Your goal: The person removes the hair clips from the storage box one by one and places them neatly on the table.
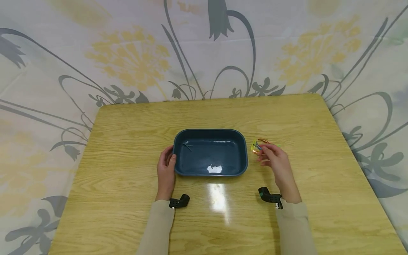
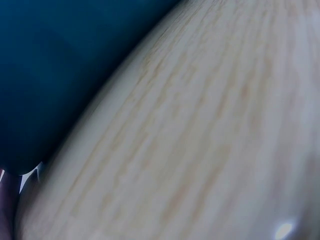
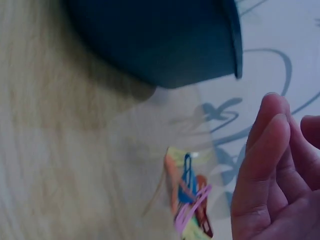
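Note:
A dark blue plastic basin [image 1: 210, 175] stands on the table. My left hand [image 1: 166, 166] grips its left rim, thumb over the edge and fingers along the outer wall. Inside the basin, near its left end, lies a small, thin dark piece [image 1: 188, 146]. To the basin's right is a small pile of colourful hair clips [image 1: 254, 146]; blue, pink, red, orange and yellow show in the right wrist view, among them a pink clip [image 3: 192, 209]. Over this pile hovers my right hand [image 1: 275, 159], its fingers slightly bent, with nothing visible between fingertips and thumb.
The wood-grain table [image 1: 121, 141] reaches back to a flowered cloth [image 1: 197, 53] hanging behind and at both sides. A bright light reflection shows in front of the basin. Black wrist cameras sit on both wrists.

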{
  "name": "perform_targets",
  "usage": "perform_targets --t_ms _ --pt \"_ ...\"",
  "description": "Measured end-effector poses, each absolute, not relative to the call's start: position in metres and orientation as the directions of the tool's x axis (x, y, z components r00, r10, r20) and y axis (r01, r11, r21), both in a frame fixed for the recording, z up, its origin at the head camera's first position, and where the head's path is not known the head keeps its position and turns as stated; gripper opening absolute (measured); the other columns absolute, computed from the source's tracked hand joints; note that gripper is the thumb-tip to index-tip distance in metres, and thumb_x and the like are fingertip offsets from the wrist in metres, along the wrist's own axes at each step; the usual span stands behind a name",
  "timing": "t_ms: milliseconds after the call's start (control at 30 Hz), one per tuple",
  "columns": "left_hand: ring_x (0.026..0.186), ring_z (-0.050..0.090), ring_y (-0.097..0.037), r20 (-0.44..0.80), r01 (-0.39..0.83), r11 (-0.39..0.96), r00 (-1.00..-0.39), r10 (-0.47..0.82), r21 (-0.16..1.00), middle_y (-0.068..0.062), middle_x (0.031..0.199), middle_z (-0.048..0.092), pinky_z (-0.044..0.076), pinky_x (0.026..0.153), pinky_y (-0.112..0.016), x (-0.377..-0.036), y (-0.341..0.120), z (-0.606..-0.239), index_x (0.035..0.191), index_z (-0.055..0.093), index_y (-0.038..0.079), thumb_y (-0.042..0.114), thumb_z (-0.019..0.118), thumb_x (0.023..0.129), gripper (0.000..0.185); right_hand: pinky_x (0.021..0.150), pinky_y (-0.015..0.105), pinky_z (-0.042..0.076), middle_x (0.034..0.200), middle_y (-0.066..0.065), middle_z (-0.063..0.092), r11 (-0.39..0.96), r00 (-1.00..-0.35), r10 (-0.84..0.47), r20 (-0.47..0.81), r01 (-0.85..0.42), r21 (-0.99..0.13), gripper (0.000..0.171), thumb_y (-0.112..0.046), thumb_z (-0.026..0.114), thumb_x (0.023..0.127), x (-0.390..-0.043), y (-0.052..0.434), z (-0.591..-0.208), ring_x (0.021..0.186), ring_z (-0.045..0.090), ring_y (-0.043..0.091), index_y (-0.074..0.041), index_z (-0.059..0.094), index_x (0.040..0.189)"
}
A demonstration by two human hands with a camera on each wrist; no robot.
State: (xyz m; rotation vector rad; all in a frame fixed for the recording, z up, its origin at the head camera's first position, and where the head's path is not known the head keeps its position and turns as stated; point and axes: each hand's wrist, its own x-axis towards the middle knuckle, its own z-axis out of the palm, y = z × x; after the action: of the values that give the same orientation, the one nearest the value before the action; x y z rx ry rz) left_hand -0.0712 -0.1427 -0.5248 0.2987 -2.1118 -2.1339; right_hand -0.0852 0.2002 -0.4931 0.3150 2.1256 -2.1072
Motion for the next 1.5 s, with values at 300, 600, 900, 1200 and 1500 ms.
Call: perform_targets --t_ms 300,600,900,1200,1500 --pt "0.125 0.044 -0.014 -0.058 -0.05 -0.041 -0.973 -0.222 0.998 -0.003 0.133 0.048 0.039 0.095 -0.015 -0.071 -0.144 -0.525 0.132 0.045 0.009 0.014 0.048 0.096 0.037 0.065 0.028 0.052 0.09 0.002 0.061 0.089 -0.977 -0.101 -0.187 0.178 -0.98 0.046 -0.036 0.05 0.093 -0.101 0.175 -0.47 0.076 0.061 0.015 0.001 0.053 0.121" --pt "0.125 0.044 -0.018 -0.054 -0.043 -0.054 -0.974 -0.22 0.998 -0.006 0.134 0.048 0.04 0.094 -0.013 -0.071 -0.144 -0.527 0.132 0.045 0.006 0.011 0.048 0.095 0.037 0.068 0.033 0.052 0.094 0.01 0.059 0.166 -0.963 -0.218 -0.161 0.126 -0.978 0.038 -0.037 0.05 0.094 -0.123 0.15 -0.451 0.082 0.059 0.025 -0.008 0.055 0.117" --pt "0.123 0.046 -0.015 -0.041 -0.031 -0.049 -0.975 -0.217 0.998 -0.005 0.133 0.049 0.039 0.095 -0.014 -0.071 -0.143 -0.527 0.131 0.045 0.005 0.013 0.049 0.095 0.037 0.073 0.041 0.052 0.099 0.02 0.058 0.291 -0.914 -0.364 -0.18 0.072 -0.954 0.031 -0.032 0.047 0.096 -0.141 0.124 -0.447 0.084 0.06 0.027 -0.012 0.056 0.119" --pt "0.123 0.046 -0.015 -0.034 -0.024 -0.046 -0.976 -0.217 0.999 -0.006 0.132 0.049 0.039 0.095 -0.014 -0.072 -0.144 -0.526 0.131 0.046 0.006 0.013 0.049 0.095 0.036 0.075 0.048 0.05 0.102 0.023 0.06 0.336 -0.85 -0.489 -0.193 0.02 -0.942 0.035 -0.027 0.047 0.097 -0.158 0.096 -0.46 0.088 0.057 0.042 -0.007 0.053 0.125" --pt "0.124 0.046 -0.016 -0.057 -0.052 -0.03 -0.974 -0.221 0.998 -0.005 0.134 0.048 0.04 0.093 -0.012 -0.072 -0.145 -0.523 0.132 0.045 0.005 0.012 0.048 0.095 0.037 0.074 0.045 0.051 0.102 0.021 0.06 0.335 -0.798 -0.563 -0.214 0.017 -0.942 0.038 -0.025 0.046 0.097 -0.171 0.078 -0.472 0.09 0.058 0.04 -0.004 0.05 0.128"
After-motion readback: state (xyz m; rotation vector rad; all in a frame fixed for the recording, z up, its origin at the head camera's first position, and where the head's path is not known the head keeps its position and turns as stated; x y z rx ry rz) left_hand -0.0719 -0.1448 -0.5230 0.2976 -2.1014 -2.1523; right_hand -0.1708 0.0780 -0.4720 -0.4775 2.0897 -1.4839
